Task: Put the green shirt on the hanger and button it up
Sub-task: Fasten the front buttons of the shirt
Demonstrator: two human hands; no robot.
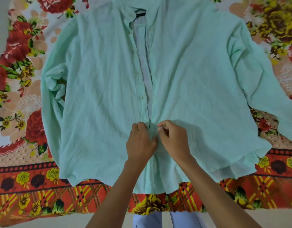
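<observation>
I see the green shirt spread flat, front up, on a floral bedsheet, collar at the far end, where a dark bit of the hanger shows in the neck opening. Both my hands meet at the placket near the hem — the left hand pinches the buttonhole edge, the right hand pinches the opposite edge just beside it. Farther up, the front lies open — buttonholes and buttons apart
</observation>
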